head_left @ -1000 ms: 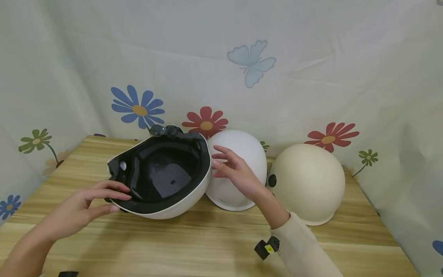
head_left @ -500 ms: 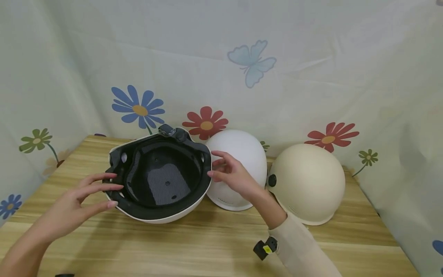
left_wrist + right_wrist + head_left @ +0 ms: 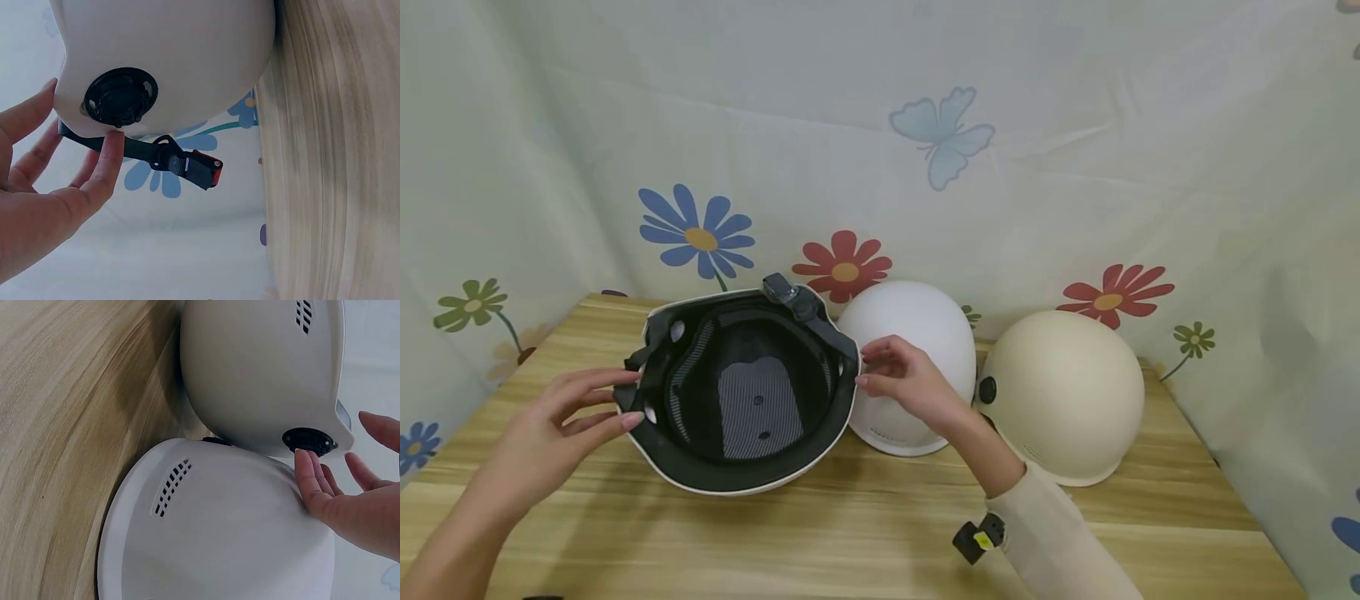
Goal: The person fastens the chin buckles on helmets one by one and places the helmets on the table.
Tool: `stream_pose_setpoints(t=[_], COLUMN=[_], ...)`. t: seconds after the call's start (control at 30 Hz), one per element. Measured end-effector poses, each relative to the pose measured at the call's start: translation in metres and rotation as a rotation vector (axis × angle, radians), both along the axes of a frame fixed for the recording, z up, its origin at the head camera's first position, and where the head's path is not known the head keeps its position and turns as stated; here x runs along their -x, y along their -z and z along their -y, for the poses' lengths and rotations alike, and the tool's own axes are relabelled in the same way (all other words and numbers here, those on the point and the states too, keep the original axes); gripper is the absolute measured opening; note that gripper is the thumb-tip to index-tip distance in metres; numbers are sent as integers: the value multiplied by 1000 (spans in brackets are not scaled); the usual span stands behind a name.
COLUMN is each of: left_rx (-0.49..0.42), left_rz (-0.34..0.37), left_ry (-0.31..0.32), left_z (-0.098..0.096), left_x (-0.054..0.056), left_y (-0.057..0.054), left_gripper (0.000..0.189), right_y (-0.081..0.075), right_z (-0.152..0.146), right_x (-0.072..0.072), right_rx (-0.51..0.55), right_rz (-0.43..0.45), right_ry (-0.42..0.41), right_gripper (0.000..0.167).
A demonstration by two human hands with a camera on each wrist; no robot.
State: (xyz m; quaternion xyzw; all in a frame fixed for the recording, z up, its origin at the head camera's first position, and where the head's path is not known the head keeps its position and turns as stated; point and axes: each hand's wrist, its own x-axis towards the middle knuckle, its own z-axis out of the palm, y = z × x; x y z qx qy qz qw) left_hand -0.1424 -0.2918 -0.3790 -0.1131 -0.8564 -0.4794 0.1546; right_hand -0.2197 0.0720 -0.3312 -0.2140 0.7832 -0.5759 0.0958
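Note:
An upturned cream-white helmet stands at the left of the head view, its black padded lining facing up. My left hand holds its left rim between thumb and fingers. In the left wrist view one fingertip meets the round black knob, beside a hanging chin strap buckle. My right hand is at the opposite rim. The right wrist view shows its fingers fairly straight, with tips touching the other black knob; the thumb is apart from the shell.
A white helmet, dome up, stands close against the upturned one. To its right is a beige helmet, also dome up. All are on a wood-grain table, with a flowered curtain behind.
The upturned helmet has turned and levelled, its buckle swinging rightward. My left fingers have come out from inside the lining to the rim; my right hand has moved slightly down.

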Motion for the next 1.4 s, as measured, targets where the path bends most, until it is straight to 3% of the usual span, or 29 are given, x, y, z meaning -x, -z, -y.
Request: stream_pose_setpoints(t=[0.27,0.5,0.67,0.93,1.17,1.4], left_rx=[-96,-61,-54,-116,-163,-44], left_rz=[18,89,92,182,162,182], left_ry=[18,-31,-17,65,150,144], left_z=[7,10,12,24,28,31], left_x=[5,7,10,22,36,44], left_y=[4,2,2,3,-3,-11], left_gripper=[47,48,47,47,39,47], right_y=[2,5,8,11,12,12], right_z=[4,5,4,5,6,7], right_x=[1,0,0,-2,-2,-3], right_rx=[-11,-30,-46,-49,-44,-56], right_rz=[24,16,6,2,-3,-1], right_ry=[-19,-40,-54,-59,-72,-76], right_gripper=[47,45,38,35,35,36])
